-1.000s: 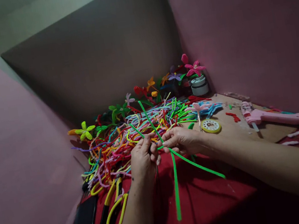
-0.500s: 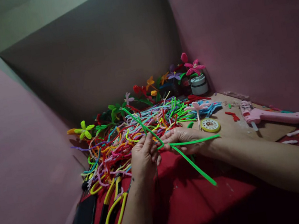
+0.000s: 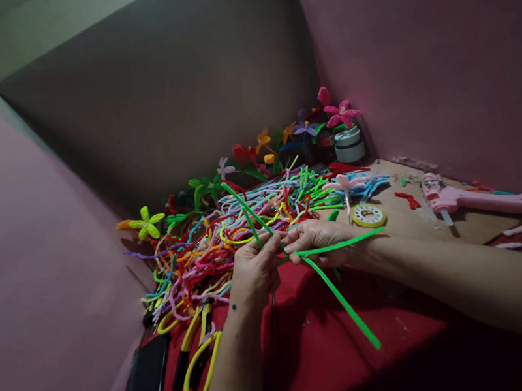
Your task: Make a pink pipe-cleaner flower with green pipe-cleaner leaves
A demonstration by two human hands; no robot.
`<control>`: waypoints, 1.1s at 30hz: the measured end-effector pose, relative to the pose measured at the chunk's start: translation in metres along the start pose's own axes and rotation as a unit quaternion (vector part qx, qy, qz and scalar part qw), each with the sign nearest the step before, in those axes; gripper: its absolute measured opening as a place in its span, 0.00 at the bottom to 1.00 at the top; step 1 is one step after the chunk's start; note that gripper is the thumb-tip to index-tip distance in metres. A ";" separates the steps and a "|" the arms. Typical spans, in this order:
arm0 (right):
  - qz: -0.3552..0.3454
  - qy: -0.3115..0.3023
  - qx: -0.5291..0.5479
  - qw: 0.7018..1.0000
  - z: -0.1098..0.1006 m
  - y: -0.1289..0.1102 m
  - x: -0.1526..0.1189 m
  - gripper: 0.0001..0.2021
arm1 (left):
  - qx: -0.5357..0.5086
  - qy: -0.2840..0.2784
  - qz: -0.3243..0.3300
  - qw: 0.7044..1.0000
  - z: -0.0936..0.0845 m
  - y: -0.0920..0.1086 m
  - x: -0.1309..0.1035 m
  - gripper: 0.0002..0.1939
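Note:
Bright green pipe cleaners [image 3: 340, 296] cross between my two hands, above the red cloth. My left hand [image 3: 255, 266] pinches them near the crossing, and two green ends stick up past its fingers. Close against it, my right hand [image 3: 318, 239] grips them from the other side, fingers curled; one green length runs right over its wrist and another slants down toward me. The fingertips nearly touch and hide the crossing point. Behind the hands spreads a heap of many-coloured pipe cleaners [image 3: 192, 259].
Yellow-handled scissors [image 3: 203, 379], pliers [image 3: 189, 339] and a black flat object [image 3: 140, 390] lie at left. On the board [image 3: 468, 225] at right are a pink glue gun [image 3: 482, 199] and a round yellow-rimmed dial [image 3: 368, 215]. Pipe-cleaner flowers [image 3: 341, 114] line the back.
My left hand has turned slightly and its fingers have closed in against my right. The lower green length now hangs more steeply. The view has shifted a little.

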State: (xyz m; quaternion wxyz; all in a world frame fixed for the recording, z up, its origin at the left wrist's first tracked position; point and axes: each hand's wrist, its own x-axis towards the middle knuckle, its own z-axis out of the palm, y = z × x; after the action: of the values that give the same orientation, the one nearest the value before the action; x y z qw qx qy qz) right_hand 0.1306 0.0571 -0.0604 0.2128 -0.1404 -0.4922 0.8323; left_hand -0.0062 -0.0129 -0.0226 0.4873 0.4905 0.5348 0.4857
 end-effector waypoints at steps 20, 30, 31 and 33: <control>0.014 0.051 -0.036 0.998 0.010 -0.004 -0.004 0.04 | -0.039 -0.044 -0.044 0.997 -0.010 0.009 -0.002 0.13; 0.023 0.060 -0.061 0.996 0.007 -0.003 -0.002 0.04 | -0.085 -0.017 -0.030 0.996 -0.013 0.005 0.002 0.12; 0.018 0.074 -0.076 0.994 0.009 -0.005 -0.003 0.04 | -0.098 -0.013 -0.021 0.995 -0.014 0.004 0.003 0.12; 0.000 0.093 -0.128 0.987 0.012 -0.008 -0.006 0.04 | -0.124 -0.013 -0.006 0.992 -0.015 0.004 0.004 0.11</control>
State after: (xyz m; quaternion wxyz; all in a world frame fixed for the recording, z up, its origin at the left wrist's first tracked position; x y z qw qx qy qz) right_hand 0.1318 0.0485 -0.0470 0.2378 -0.2429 -0.5726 0.7460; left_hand -0.0207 -0.0089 -0.0179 0.5544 0.4288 0.4671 0.5390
